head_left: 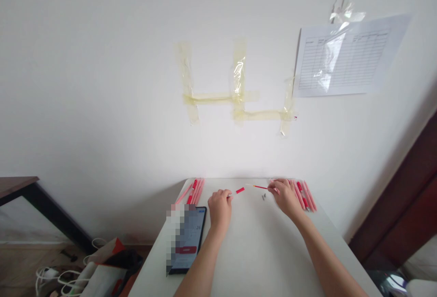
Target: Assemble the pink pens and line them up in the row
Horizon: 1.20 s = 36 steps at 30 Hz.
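To the right of the phone [187,238], a red pen piece [240,190] is pinched by the left hand [220,208]. A thin refill [256,186] is gripped at its end by the right hand [286,196], apparently so that the tips are kept facing.

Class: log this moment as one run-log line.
left hand: holds short red pen piece; right hand: holds thin red refill; pieces apart

A white table [259,251] stands pushed against a plain white wall [102,83] in soft, even light. On the wall above the table, strips of yellowed tape [239,101] form a stepped outline. Above and to the right of the table hangs a printed grid sheet [344,60] under clear film. Right of the table stands dark brown woodwork [406,206]. Left of the table a dark tabletop [17,185] juts in, and white cables [58,279] lie on the floor [13,265] below it.
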Available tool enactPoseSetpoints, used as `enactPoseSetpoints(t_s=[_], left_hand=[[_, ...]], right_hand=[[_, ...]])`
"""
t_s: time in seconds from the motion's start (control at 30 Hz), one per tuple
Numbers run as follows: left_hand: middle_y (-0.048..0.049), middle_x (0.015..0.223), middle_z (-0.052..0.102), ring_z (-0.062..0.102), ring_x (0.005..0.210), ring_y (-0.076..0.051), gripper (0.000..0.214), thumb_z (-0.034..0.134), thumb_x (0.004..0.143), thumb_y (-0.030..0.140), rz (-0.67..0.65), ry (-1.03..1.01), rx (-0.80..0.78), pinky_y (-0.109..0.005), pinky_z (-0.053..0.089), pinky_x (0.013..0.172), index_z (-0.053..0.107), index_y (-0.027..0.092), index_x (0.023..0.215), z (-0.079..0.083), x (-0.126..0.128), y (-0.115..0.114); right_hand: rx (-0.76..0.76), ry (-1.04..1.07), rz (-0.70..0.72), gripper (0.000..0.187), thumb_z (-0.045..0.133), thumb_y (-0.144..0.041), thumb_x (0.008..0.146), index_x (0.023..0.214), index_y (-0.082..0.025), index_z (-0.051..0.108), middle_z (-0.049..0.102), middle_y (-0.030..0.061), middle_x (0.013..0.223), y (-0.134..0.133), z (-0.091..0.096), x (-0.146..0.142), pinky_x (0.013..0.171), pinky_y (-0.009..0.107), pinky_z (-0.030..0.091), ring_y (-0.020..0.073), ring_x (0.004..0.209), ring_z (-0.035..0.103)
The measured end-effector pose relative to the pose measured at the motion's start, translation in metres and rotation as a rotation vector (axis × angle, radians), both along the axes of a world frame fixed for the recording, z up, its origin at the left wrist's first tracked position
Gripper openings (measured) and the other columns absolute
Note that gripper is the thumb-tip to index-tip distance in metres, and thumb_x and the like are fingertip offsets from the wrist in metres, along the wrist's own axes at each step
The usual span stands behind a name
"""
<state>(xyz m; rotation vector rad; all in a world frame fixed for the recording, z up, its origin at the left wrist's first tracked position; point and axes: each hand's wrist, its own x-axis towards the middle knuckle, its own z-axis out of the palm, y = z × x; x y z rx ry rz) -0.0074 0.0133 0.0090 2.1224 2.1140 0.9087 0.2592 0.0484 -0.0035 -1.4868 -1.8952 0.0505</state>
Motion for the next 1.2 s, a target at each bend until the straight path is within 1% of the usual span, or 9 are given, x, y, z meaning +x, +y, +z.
enactPoseSetpoints(t_s=[0.1,0.23,0.33,0.53,0.7,0.83,1.07,1.2], left_hand=[[-0.0028,0.101,0.073,0.063,0.099,-0.021,0.02,0.061,0.088,0.017,-0.03,-0.051,0.022,-0.034,0.044,0.09,0.072,0.024,0.102,-0.0007,0.0007,-0.0003],[-0.0027,0.101,0.074,0.063,0.099,-0.021,0.019,0.063,0.087,0.017,-0.044,-0.065,0.038,-0.035,0.044,0.09,0.073,0.025,0.101,0.0003,0.0011,-0.0007],[-0.0024,0.101,0.075,0.064,0.097,-0.02,0.02,0.063,0.086,0.016,-0.057,-0.071,0.045,-0.035,0.044,0.09,0.073,0.025,0.101,0.0015,0.0013,-0.001],[-0.002,0.102,0.075,0.064,0.095,-0.02,0.02,0.063,0.087,0.015,-0.065,-0.065,0.053,-0.035,0.044,0.089,0.074,0.024,0.102,0.0026,0.0008,-0.0014],[-0.0021,0.102,0.075,0.064,0.094,-0.02,0.02,0.063,0.087,0.016,-0.055,-0.069,0.049,-0.035,0.043,0.089,0.073,0.024,0.101,0.0029,0.0006,-0.001],[-0.0019,0.101,0.075,0.064,0.094,-0.02,0.02,0.062,0.087,0.016,-0.063,-0.057,0.052,-0.035,0.044,0.089,0.073,0.025,0.102,0.0027,0.0005,-0.001],[-0.0022,0.102,0.074,0.064,0.096,-0.02,0.02,0.062,0.087,0.017,-0.052,-0.038,0.044,-0.035,0.043,0.091,0.073,0.027,0.102,0.0034,0.0006,-0.002],[-0.0017,0.102,0.075,0.064,0.096,-0.02,0.021,0.062,0.087,0.017,-0.049,-0.042,0.043,-0.035,0.043,0.092,0.073,0.027,0.102,0.004,0.0009,-0.0025]], right_hand=[[0.002,-0.03,-0.034,0.021,0.05,-0.029,0.095,0.092,-0.025,0.07,0.07,0.0099,0.109,-0.0004,0.0014,0.001,0.11,0.053,0.03,0.0293,0.111,0.055],[-0.001,-0.078,-0.054,0.021,0.048,-0.027,0.095,0.092,-0.025,0.069,0.071,0.0093,0.107,-0.0005,0.0012,0.0016,0.112,0.057,0.025,0.0293,0.11,0.054],[0.001,-0.096,-0.05,0.022,0.048,-0.027,0.096,0.091,-0.025,0.069,0.071,0.0092,0.106,-0.0001,0.0003,0.0019,0.113,0.059,0.022,0.029,0.11,0.055],[0.003,-0.096,-0.046,0.021,0.048,-0.026,0.097,0.09,-0.025,0.068,0.072,0.008,0.105,0.0001,-0.0004,0.0024,0.113,0.059,0.022,0.0286,0.111,0.055],[-0.012,-0.107,-0.037,0.02,0.049,-0.026,0.096,0.088,-0.026,0.068,0.072,0.008,0.104,0.001,-0.0009,0.0029,0.115,0.063,0.016,0.0283,0.112,0.056],[-0.005,-0.112,-0.031,0.021,0.049,-0.025,0.096,0.087,-0.026,0.068,0.071,0.0075,0.103,0.0023,-0.0023,0.0037,0.115,0.063,0.017,0.028,0.111,0.056],[-0.011,-0.099,-0.055,0.019,0.049,-0.026,0.097,0.09,-0.026,0.067,0.071,0.0077,0.106,0.0006,-0.0023,0.0038,0.116,0.069,0.015,0.0288,0.114,0.057],[-0.006,-0.098,-0.061,0.018,0.05,-0.026,0.096,0.09,-0.026,0.067,0.071,0.0068,0.104,0.0006,-0.0018,0.0033,0.116,0.069,0.015,0.0285,0.113,0.057]])
